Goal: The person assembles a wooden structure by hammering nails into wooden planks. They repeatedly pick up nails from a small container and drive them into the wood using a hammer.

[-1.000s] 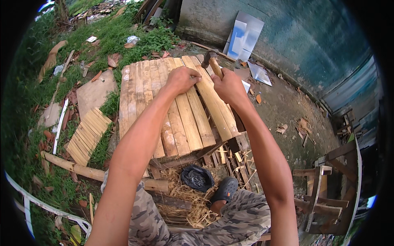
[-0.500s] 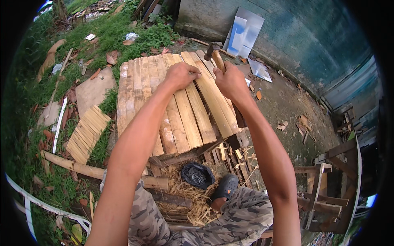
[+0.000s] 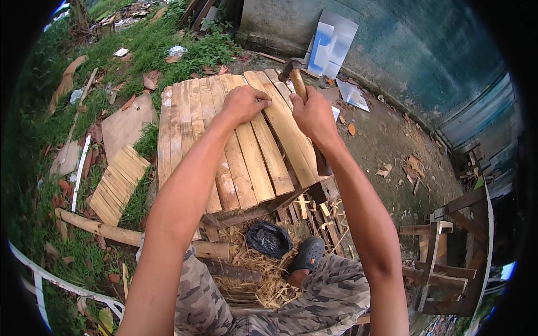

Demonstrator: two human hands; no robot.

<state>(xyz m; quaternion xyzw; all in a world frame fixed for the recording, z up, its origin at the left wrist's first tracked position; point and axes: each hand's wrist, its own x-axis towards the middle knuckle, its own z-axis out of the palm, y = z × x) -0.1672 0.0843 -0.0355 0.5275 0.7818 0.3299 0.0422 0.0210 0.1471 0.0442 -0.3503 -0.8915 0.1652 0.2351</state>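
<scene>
- The wooden-handled hammer with a dark metal head [image 3: 298, 84] is at the far right of the work, just beside the left hand's fingertips, its head pointing away from the person.
- The right hand [image 3: 315, 113] is closed around the hammer's handle, thumb along the wood.
- The left hand [image 3: 242, 105] is over the slats with its fingers curled, thumb and forefinger pinched together; whether they hold something small, I cannot tell.
- Under those fingertips runs a long, pale yellow-brown wooden slat [image 3: 287, 131], with a dark, narrowing gap along its left side.
- It is part of a raised top of side-by-side, pale brown wooden slats [image 3: 178, 120], some with whitish stains.
- Below the near edge, a crumpled black plastic bag [image 3: 269, 239] sits open on straw-coloured wood shavings [image 3: 269, 285], beside a dark grey perforated clog [image 3: 307, 255].
- To the left, a small rectangular panel of yellowish strips [image 3: 119, 186] lies near a tan bamboo pole [image 3: 101, 226].
- Beyond, a blue-and-white flat sheet [image 3: 332, 45] leans against a weathered teal wall [image 3: 403, 50].
</scene>
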